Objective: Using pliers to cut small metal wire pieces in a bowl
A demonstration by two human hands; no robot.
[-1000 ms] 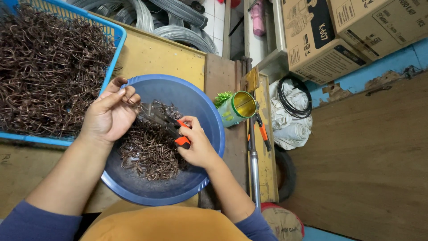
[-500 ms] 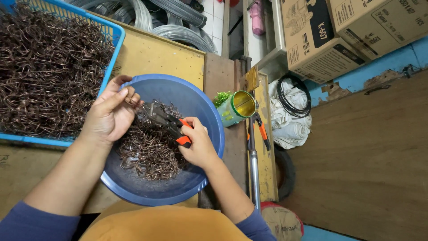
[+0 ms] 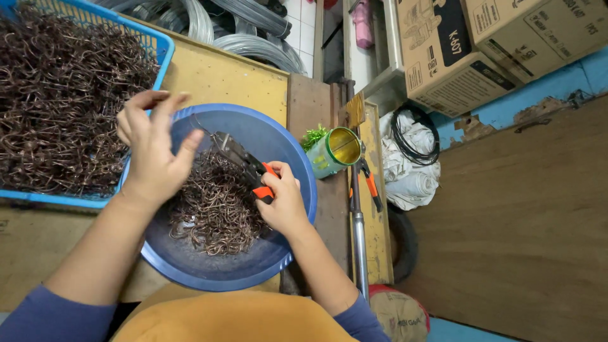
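A round blue bowl [image 3: 282, 136] sits in front of me with a heap of short brown wire pieces [image 3: 215, 212] in it. My right hand [image 3: 284, 204] grips a cutter with orange handles [image 3: 244, 163], its metal jaws pointing up-left over the heap. My left hand [image 3: 154, 155] hovers over the bowl's left rim with fingers spread, the forefinger close to the cutter's jaws; I see nothing held in it. A blue plastic basket [image 3: 162, 49] full of brown wire hooks [image 3: 57, 107] lies just left of that hand.
A green tin can [image 3: 334, 152] lies beside the bowl on the right. Orange-handled pliers [image 3: 370, 183] and a metal rod rest on the yellow bench edge. Grey wire coils [image 3: 253, 38], cardboard boxes [image 3: 456, 57] and white cloth with black cable [image 3: 411, 158] stand beyond.
My left hand has drawn away from the cutter's jaws toward the basket and spread its fingers. The right hand still holds the cutter over the bowl.
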